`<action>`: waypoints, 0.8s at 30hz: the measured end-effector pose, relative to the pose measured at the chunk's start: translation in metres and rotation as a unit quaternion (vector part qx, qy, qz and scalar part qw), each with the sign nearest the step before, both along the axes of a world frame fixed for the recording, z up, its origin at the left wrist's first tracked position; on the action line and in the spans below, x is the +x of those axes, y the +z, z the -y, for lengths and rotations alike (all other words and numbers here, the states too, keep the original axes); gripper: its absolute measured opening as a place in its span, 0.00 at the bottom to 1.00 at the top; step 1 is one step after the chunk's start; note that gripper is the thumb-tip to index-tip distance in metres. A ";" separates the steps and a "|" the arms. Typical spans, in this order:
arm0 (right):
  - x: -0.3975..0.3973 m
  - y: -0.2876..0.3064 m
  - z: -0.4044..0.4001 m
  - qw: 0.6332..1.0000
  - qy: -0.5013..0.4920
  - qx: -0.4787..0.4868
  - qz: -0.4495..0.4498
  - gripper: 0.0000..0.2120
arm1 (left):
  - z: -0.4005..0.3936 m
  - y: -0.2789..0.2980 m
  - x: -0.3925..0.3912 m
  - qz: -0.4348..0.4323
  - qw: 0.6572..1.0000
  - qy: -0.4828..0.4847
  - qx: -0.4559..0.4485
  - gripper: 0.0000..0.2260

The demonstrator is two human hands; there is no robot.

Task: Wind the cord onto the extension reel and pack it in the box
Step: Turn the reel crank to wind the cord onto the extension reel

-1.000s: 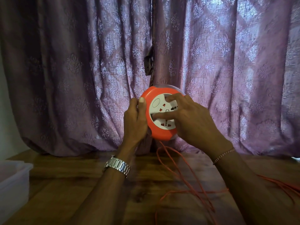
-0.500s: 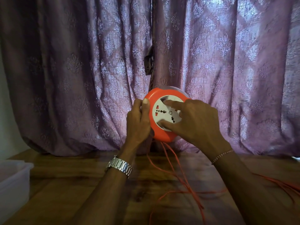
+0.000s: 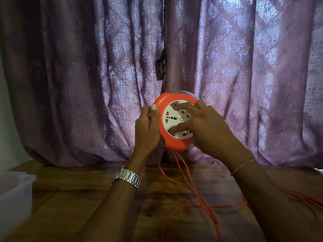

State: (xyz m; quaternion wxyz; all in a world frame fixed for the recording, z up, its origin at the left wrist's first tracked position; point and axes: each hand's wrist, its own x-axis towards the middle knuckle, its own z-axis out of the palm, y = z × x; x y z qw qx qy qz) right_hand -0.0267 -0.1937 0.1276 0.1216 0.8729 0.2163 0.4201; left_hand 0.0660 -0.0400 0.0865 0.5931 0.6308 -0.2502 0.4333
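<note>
I hold a round orange extension reel (image 3: pixel 172 143) with a white socket face upright in the air above the table. My left hand (image 3: pixel 147 130) grips its left rim, thumb on the front edge. My right hand (image 3: pixel 208 130) lies on the white socket face, fingers spread and pressed into it. An orange cord (image 3: pixel 195 191) hangs from the bottom of the reel and trails in loose loops across the wooden table (image 3: pixel 73 203) toward the right. A translucent white box (image 3: pixel 14 194) stands at the left edge.
A purple patterned curtain (image 3: pixel 87 75) hangs right behind the reel and rests on the table's back edge. More orange cord lies at the far right near the table's edge.
The white socket face has turned under my right-hand fingers, and the hanging cord has shifted and been drawn up. My left hand keeps its hold on the rim.
</note>
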 end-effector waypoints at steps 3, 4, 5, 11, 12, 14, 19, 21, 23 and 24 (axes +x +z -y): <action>0.000 -0.002 0.000 0.999 -0.022 0.015 0.021 0.19 | 0.000 -0.001 0.001 0.002 1.000 0.001 0.005 0.18; 0.001 -0.003 0.000 0.999 -0.033 0.023 0.020 0.20 | 0.000 -0.001 0.002 0.001 1.000 -0.002 0.005 0.18; 0.002 -0.004 0.000 0.999 -0.039 0.027 0.020 0.22 | 0.000 -0.001 0.003 0.001 1.000 -0.004 0.005 0.18; -0.002 -0.005 -0.002 0.995 -0.052 0.077 0.033 0.25 | 0.003 -0.003 0.004 0.007 1.000 0.001 0.009 0.17; -0.002 -0.006 -0.003 0.994 -0.053 0.089 0.038 0.25 | 0.003 -0.003 0.004 0.007 1.000 0.001 0.009 0.17; -0.004 -0.007 -0.004 0.991 -0.052 0.109 0.050 0.26 | 0.003 -0.003 0.005 0.006 1.000 0.001 0.008 0.17; 0.002 -0.013 -0.006 0.982 -0.056 0.169 0.070 0.28 | 0.003 -0.002 0.007 -0.002 1.000 -0.002 0.006 0.16; 0.004 -0.016 -0.007 0.980 -0.047 0.175 0.080 0.29 | 0.003 -0.002 0.006 -0.001 1.000 0.002 0.010 0.16; 0.007 -0.017 -0.008 0.977 -0.041 0.188 0.097 0.29 | 0.003 -0.002 0.006 0.002 1.000 0.008 0.011 0.16; 0.008 -0.018 -0.009 0.973 -0.045 0.199 0.108 0.30 | 0.002 -0.002 0.005 0.003 1.000 0.010 0.011 0.16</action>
